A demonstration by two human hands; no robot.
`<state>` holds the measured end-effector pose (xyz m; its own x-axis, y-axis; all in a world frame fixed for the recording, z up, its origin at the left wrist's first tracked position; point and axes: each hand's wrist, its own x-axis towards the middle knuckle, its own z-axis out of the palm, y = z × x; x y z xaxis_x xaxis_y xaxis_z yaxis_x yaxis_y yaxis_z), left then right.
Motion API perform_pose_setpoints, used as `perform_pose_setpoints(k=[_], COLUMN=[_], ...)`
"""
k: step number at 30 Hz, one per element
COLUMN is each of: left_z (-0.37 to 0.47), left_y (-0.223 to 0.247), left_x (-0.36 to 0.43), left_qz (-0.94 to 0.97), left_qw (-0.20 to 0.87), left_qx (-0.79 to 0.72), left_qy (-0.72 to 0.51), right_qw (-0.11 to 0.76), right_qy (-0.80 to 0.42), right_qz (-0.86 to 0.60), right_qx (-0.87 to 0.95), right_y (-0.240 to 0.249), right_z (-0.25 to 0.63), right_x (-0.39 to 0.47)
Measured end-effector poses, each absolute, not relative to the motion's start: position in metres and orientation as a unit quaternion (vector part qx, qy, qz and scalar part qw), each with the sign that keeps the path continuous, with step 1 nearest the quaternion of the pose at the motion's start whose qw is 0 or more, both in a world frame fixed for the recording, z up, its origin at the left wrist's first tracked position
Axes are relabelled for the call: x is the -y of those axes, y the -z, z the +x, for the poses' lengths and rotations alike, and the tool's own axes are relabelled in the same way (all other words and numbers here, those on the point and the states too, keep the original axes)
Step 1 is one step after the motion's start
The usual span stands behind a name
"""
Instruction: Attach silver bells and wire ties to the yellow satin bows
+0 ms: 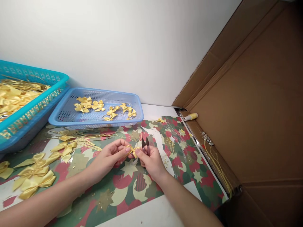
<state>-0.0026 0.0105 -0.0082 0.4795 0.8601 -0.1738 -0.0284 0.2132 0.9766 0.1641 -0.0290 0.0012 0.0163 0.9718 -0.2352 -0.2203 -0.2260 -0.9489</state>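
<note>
Ribbon bow (pixel 133 152), yellow and small, sits between the two hands near the centre of the view, just above the tabletop (pixel 151 210); clock directions here run from that bow. The left hand (pixel 117 153), at nine o'clock, pinches its near side between thumb and fingers. The right hand (pixel 151 160), between three and four, grips the opposite side with thumb and fingers, and also carries dark-bladed snips (pixel 147 149) tucked in the fingers, blades pointing toward twelve. Whether the blades touch the ribbon, I cannot tell.

At about half past nine, a spread of thin gold cords (pixel 88 141) lies on the patterned sheet (pixel 123 201). Beyond them, between eight and nine, loose yellow bows (pixel 38 183) lie spread out, some overlapping. Toward half past ten stands a shallow blue basket (pixel 95 120) with several bows inside, some with gold loops. At ten, farther off, a turquoise basket (pixel 62 82) is heaped with bows and gold strands.

Between one and two, a single bow (pixel 161 120) lies by the sheet's far edge. At two, a cone of yellow thread (pixel 190 117) rests on its side against brown cardboard (pixel 260 126). Close to three, silvery beads (pixel 207 138) lie along the cardboard edge, with pale yellow strings (pixel 219 167) trailing toward four.
</note>
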Motion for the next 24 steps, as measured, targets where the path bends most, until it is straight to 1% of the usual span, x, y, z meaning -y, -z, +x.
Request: perform_pose_setpoints(k=[6,12,17,20,24], left_z=[-0.001,0.001,0.000,-0.001,-0.001], left_y=[0.007,0.003,0.000,-0.002,-0.007], left_x=[-0.010,-0.006,-0.004,-0.004,-0.003], left_qz=[0.524,0.523,0.550,0.552,0.575], left_qw=[0.654,0.643,0.636,0.636,0.604], left_qx=[-0.423,-0.421,-0.402,-0.389,-0.406], left_qy=[-0.344,-0.368,-0.362,-0.374,-0.375], right_qw=[0.501,0.520,0.545,0.543,0.532], right_qy=[-0.610,-0.564,-0.533,-0.534,-0.528], right_qz=[-0.492,-0.484,-0.477,-0.465,-0.463], right_qx=[0.368,0.420,0.437,0.451,0.473], right_y=[-0.002,-0.001,0.002,0.003,0.002], right_z=[0.163,0.166,0.167,0.168,0.169], right_x=[0.025,0.024,0.026,0.026,0.027])
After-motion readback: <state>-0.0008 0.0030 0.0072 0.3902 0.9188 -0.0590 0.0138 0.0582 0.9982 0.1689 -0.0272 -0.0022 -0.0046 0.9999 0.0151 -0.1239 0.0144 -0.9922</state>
